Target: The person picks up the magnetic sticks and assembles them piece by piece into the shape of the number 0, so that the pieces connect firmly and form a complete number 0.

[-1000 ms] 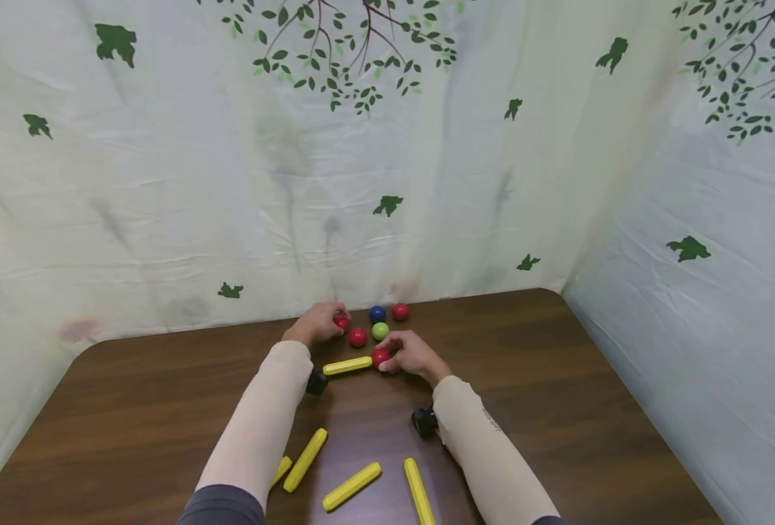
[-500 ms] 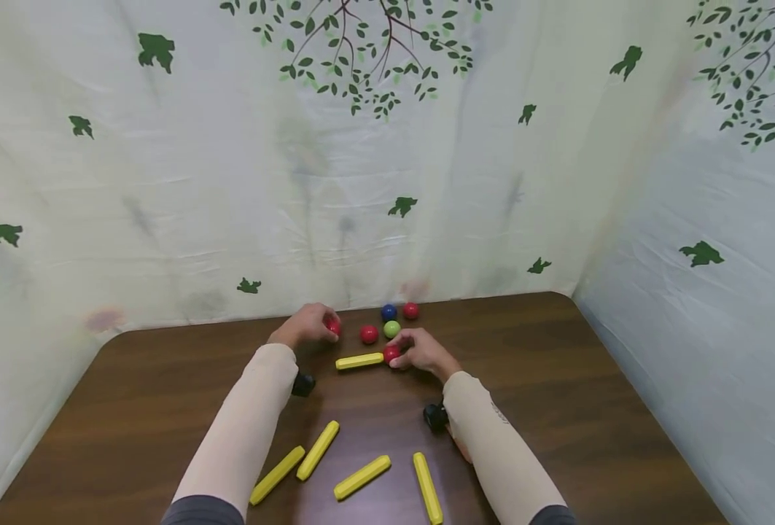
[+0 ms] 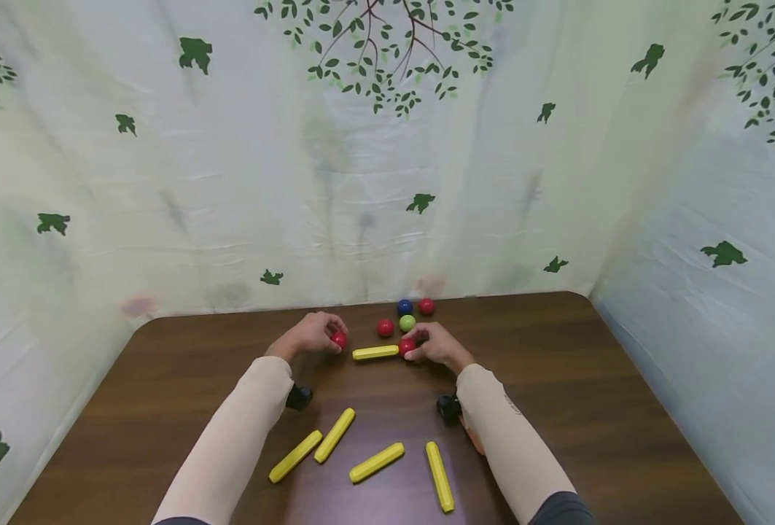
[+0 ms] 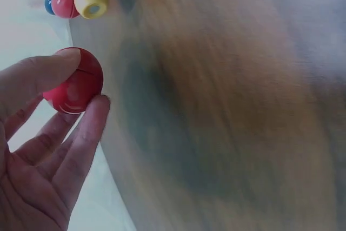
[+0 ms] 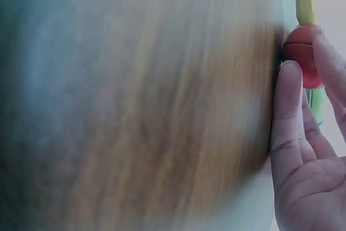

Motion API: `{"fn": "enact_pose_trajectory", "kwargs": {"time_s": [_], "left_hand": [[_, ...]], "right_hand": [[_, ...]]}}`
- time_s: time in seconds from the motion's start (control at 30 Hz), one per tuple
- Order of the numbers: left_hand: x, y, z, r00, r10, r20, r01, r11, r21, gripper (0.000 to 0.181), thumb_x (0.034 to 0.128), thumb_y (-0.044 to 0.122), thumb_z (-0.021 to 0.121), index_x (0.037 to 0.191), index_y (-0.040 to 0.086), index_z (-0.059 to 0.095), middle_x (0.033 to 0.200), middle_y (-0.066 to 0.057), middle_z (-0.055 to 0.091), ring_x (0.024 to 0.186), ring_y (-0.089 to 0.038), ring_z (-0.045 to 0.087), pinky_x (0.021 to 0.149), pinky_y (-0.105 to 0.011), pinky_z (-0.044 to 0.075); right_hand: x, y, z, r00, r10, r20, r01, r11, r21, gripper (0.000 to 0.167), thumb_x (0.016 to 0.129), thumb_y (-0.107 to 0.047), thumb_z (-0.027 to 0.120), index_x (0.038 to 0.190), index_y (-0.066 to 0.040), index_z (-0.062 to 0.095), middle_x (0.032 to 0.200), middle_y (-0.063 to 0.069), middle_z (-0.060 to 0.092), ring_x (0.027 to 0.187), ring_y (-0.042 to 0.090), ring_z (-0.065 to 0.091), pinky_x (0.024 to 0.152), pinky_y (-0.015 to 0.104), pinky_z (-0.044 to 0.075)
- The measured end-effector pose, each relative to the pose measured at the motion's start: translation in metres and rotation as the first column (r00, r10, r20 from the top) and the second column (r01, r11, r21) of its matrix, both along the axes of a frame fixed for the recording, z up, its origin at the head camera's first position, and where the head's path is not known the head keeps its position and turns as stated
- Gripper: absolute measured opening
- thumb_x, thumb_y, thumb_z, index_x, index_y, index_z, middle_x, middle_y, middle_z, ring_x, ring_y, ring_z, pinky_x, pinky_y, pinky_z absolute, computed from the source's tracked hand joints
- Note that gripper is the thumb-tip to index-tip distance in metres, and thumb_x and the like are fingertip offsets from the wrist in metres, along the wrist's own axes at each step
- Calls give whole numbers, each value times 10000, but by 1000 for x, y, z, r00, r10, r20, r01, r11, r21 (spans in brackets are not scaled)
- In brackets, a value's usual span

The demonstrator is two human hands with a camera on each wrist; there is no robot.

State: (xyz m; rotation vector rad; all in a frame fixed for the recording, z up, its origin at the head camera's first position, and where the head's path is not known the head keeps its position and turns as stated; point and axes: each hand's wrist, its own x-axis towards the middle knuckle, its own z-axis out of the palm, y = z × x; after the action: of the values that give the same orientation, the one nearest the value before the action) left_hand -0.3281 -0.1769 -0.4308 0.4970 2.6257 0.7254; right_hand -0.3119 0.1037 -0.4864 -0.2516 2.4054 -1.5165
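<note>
Ball [image 4: 78,90] sits in left grip [image 3: 310,333], between thumb [image 4: 51,70] and fingers [image 4: 94,117].

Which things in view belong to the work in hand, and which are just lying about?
In use:
glossy red ball in the left hand
another red ball in the right hand
yellow faceted stick touching that ball

Lying about, perhaps spares:
two loose red balls
blue ball
lime-green ball
four nearer yellow sticks

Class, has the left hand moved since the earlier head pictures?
Yes: judged against the green ball, the left hand moved leftward and down the picture.
</note>
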Motion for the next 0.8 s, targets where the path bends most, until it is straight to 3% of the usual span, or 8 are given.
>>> {"fn": "enact_pose_trajectory", "kwargs": {"time_s": [0.2, 0.4, 0.5, 0.63, 0.8], "left_hand": [[11, -3, -8, 998, 64, 2, -64, 998, 14, 286, 819, 107, 760, 1084, 62, 660, 1022, -74, 630, 935, -232, 558, 835, -381, 487], [20, -3, -21, 999, 46, -28, -45, 997, 63, 296, 807, 102, 775, 1081, 61, 669, 1001, -72, 658, 918, -213, 586, 806, -358, 494], [24, -3, -27, 996, 69, -50, -65, 995, 69, 332, 804, 130, 785, 1103, 52, 665, 1009, -77, 662, 923, -210, 594, 800, -353, 498], [27, -3, -31, 991, 117, -63, -113, 992, 62, 332, 810, 159, 785, 1105, 53, 673, 1009, -67, 656, 918, -204, 577, 789, -349, 494], [30, -3, -33, 989, 127, -73, -120, 989, 92, 309, 813, 142, 780, 1092, 59, 676, 1016, -66, 659, 919, -200, 580, 786, -343, 491]], "right_hand": [[0, 3, -1, 1000, 0, -1, 0, 1000, -3, 304, 751, 45, 780, 1036, -6, 686, 995, 91, 644, 957, 220, 544, 844, 331, 459], [0, 4, 0, 1000, -14, -2, 14, 1000, -21, 308, 752, 59, 772, 1043, 12, 684, 984, 110, 641, 942, 228, 546, 829, 324, 461], [0, 3, 1, 1000, -12, -3, 12, 1000, -24, 307, 754, 53, 772, 1045, 14, 682, 991, 110, 643, 946, 226, 547, 837, 320, 450], [1, 1, 1, 1000, -12, 5, 12, 999, -30, 311, 751, 57, 774, 1045, 14, 685, 984, 105, 642, 933, 220, 549, 826, 317, 459], [3, -2, 3, 999, -29, 28, 30, 999, -26, 306, 756, 58, 770, 1044, -2, 687, 993, 95, 637, 938, 216, 545, 810, 307, 470]]}}
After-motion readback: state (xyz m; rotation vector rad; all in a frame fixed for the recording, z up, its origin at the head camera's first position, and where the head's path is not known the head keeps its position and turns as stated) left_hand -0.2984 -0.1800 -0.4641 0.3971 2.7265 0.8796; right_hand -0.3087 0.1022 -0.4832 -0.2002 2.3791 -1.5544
